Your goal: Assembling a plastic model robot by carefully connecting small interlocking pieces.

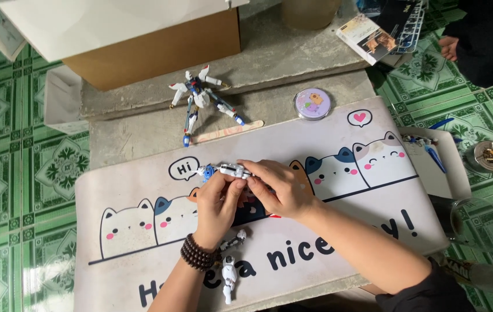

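Observation:
My left hand and my right hand meet over a pale desk mat printed with cartoon cats. Together they pinch a small white and blue model part, a long limb-like piece held level. A dark bead bracelet circles my left wrist. Two loose white model parts lie on the mat just below that wrist. A partly built white, blue and red robot figure lies on the grey concrete slab beyond the mat, next to a flat wooden stick.
A brown cardboard box stands at the back left. A round lilac tin sits by the mat's far edge. A booklet, plastic parts frames and another person's hand are at top right. A white tray and clear glass stand at right.

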